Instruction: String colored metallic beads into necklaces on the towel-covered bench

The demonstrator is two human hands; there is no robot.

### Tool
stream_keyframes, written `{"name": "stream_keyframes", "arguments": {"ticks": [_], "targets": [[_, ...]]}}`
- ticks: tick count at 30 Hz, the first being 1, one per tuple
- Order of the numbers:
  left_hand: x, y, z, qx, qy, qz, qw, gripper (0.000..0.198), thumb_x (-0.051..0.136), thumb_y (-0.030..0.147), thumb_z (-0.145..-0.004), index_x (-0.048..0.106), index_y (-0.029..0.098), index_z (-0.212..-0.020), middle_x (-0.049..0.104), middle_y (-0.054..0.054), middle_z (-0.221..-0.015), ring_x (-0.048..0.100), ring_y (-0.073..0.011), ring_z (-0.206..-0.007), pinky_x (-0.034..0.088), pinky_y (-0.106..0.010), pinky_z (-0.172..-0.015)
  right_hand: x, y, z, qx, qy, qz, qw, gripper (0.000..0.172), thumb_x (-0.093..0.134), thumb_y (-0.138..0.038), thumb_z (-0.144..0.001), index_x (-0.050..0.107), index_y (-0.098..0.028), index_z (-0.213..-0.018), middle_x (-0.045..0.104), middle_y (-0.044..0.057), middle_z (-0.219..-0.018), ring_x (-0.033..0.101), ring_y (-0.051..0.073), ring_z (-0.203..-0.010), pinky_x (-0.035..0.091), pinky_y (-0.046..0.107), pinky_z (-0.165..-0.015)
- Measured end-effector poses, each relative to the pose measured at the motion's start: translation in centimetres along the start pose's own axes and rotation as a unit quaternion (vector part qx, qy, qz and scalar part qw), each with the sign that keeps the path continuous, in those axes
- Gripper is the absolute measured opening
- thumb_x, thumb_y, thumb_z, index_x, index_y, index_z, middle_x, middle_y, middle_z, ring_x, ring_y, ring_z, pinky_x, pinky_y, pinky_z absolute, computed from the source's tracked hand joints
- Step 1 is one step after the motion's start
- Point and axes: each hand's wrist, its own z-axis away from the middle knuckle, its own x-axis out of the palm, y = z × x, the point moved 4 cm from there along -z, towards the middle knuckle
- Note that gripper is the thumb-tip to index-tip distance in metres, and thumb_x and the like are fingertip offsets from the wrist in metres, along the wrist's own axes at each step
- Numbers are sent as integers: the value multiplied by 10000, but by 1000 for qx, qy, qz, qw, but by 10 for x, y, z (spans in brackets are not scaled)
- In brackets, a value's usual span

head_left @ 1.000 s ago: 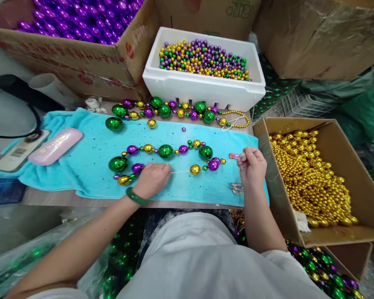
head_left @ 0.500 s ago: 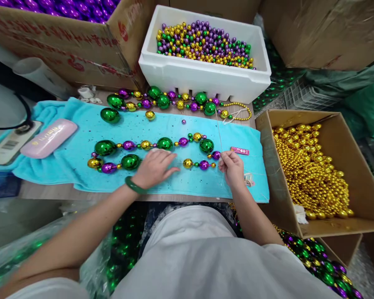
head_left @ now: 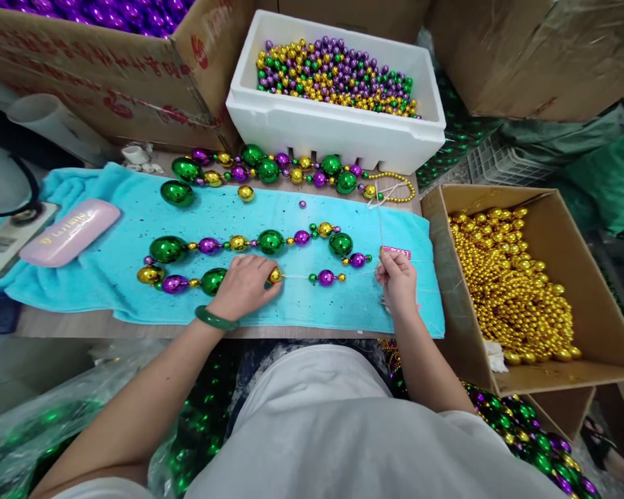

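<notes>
A bead necklace of green, purple and gold balls, among them a big green bead point(head_left: 168, 249), lies in a long loop on the turquoise towel point(head_left: 150, 308). My left hand point(head_left: 244, 283) lies over its near row, fingers curled, with a gold bead point(head_left: 275, 276) at the thumb and forefinger. Bare white string point(head_left: 297, 277) runs from that bead to a green bead and a purple bead point(head_left: 326, 278). At the right end, my right hand point(head_left: 398, 276) pinches a thin string point(head_left: 379, 218) that rises straight above the fingers. A pink-red label point(head_left: 398, 251) lies just behind this hand.
Behind the towel lies a finished-looking bead strand point(head_left: 267, 170), with a white foam box point(head_left: 338, 132) of small beads beyond it. A carton point(head_left: 598, 298) of gold beads stands at right. Left are a pink case point(head_left: 70, 232) and a phone-like device point(head_left: 10, 239). Loose beads lie on the towel.
My left hand has moved slightly left and down onto the near row. The gold bead has slid left along the string, baring a stretch. My right hand has shifted a little right.
</notes>
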Motion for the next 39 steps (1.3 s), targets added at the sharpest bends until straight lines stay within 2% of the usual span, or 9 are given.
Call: {"name": "stream_keyframes", "arguments": {"ticks": [4, 7, 14, 18, 23, 32, 34, 36, 39], "targets": [[-10, -19, 13, -49, -4, -89, 995, 267, 512, 296, -838, 633, 138, -1016, 641, -153, -966, 550, -355, -989, 375, -468, -841, -3, -4, -5, -9, 17, -18, 1000, 277, 736, -389, -711, 547, -186, -721, 496, -65, -504, 438, 62, -429, 290, 180, -381], [-18, -12, 14, -55, 17, -90, 994, 384, 522, 290, -847, 579, 118, -1186, 624, -173, -1054, 534, -368, -1020, 380, -482, -839, -4, -5, -6, -3, 8, -25, 1000, 277, 742, -384, -707, 548, -186, -716, 498, -63, -501, 441, 64, -429, 293, 182, -382], [-9, 87, -32, 83, 69, 68, 992, 391, 490, 378, -918, 534, 180, -1252, 599, -116, -1184, 512, -269, -1080, 383, -415, -896, 33, -15, 23, 32, -75, -46, 996, 258, 730, -392, -712, 568, -192, -735, 493, -58, -489, 441, 76, -427, 283, 188, -373], [13, 107, -53, 119, 48, 70, 989, 246, 433, 328, -946, 639, 198, -985, 632, -88, -1043, 527, -253, -994, 374, -408, -833, 35, -45, 34, -17, -90, -58, 994, 168, 728, -313, -740, 618, -187, -754, 494, -50, -490, 449, 81, -449, 325, 196, -409], [16, 71, -45, 97, 29, 60, 993, 245, 407, 259, -955, 632, 172, -911, 629, -93, -906, 529, -227, -895, 368, -397, -819, -3, -84, 13, -148, 6, -87, 985, 123, 756, -228, -687, 646, -178, -713, 481, -45, -499, 437, 83, -473, 352, 203, -432], [-5, 34, -44, 94, 31, 88, 991, 419, 497, 513, -892, 611, 152, -1071, 637, -103, -985, 550, -244, -953, 412, -394, -845, 2, -68, -7, -128, 33, -89, 987, 157, 767, -249, -674, 637, -164, -699, 485, -42, -476, 447, 88, -458, 343, 186, -397], [-24, 0, -53, 38, 83, 118, 989, 449, 488, 504, -900, 577, 153, -1167, 641, -104, -1053, 557, -241, -992, 427, -402, -861, 6, -62, -6, -119, 16, -63, 991, 167, 767, -259, -682, 634, -161, -707, 496, -42, -478, 462, 88, -456, 355, 190, -409], [-49, -58, -58, -123, 208, 123, 962, 344, 470, 432, -921, 610, 169, -1094, 642, -93, -1061, 556, -243, -1045, 405, -434, -934, 9, -54, -4, -99, -11, -29, 995, 170, 755, -275, -704, 630, -162, -725, 511, -39, -493, 475, 88, -459, 355, 194, -417], [-65, -144, -60, -242, 272, 128, 922, 301, 379, 355, -959, 603, 212, -1098, 595, -125, -1155, 478, -316, -1187, 304, -568, -984, 14, -41, 1, -73, -44, 12, 996, 161, 721, -302, -750, 634, -169, -778, 521, -38, -513, 480, 89, -468, 338, 193, -416]]}}
